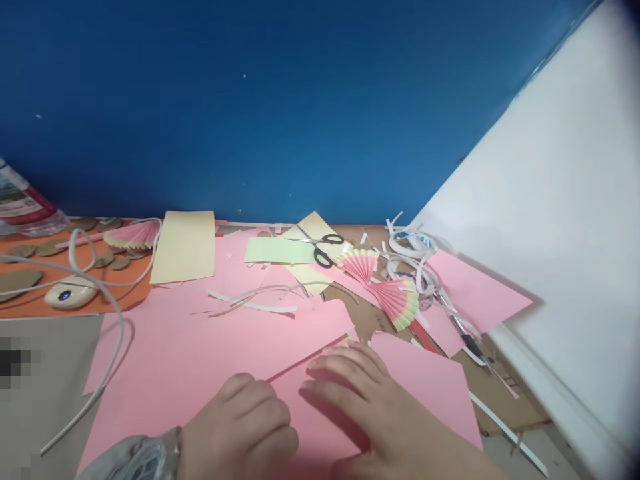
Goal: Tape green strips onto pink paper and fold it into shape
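Curls the left hand into a loose fist on pink paper — cannot tell whether pinching any. Spreads the fingers of the right hand slightly over the same paper. Has a pleated fan beyond the right fingers, scissors farther off — and a white strip ahead of the left.
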A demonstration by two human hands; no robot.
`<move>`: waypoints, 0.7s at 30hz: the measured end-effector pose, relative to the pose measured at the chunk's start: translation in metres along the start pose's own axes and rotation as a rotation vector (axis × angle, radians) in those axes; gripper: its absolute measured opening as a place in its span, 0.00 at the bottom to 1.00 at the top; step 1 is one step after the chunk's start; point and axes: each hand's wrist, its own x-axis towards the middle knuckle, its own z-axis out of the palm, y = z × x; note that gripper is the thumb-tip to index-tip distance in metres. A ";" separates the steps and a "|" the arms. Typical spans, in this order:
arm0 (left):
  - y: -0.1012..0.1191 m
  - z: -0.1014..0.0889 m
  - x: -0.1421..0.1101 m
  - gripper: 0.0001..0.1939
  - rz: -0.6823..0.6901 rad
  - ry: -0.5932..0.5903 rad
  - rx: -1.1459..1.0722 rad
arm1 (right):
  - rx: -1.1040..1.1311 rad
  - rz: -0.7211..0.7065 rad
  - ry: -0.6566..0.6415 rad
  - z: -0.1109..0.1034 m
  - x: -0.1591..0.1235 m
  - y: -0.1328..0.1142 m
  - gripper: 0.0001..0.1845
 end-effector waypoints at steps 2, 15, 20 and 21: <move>-0.001 0.004 -0.003 0.07 -0.011 0.038 0.133 | -0.011 0.040 0.025 0.000 0.001 0.000 0.21; -0.016 -0.023 0.013 0.07 -0.827 0.050 -0.319 | 0.052 0.031 0.027 0.009 -0.004 -0.001 0.10; -0.017 -0.028 0.017 0.11 -0.883 0.092 -0.446 | 0.629 0.187 -0.044 0.001 -0.013 -0.008 0.13; -0.018 -0.028 0.017 0.10 -0.885 0.107 -0.461 | 0.771 0.199 -0.071 -0.002 -0.014 -0.009 0.16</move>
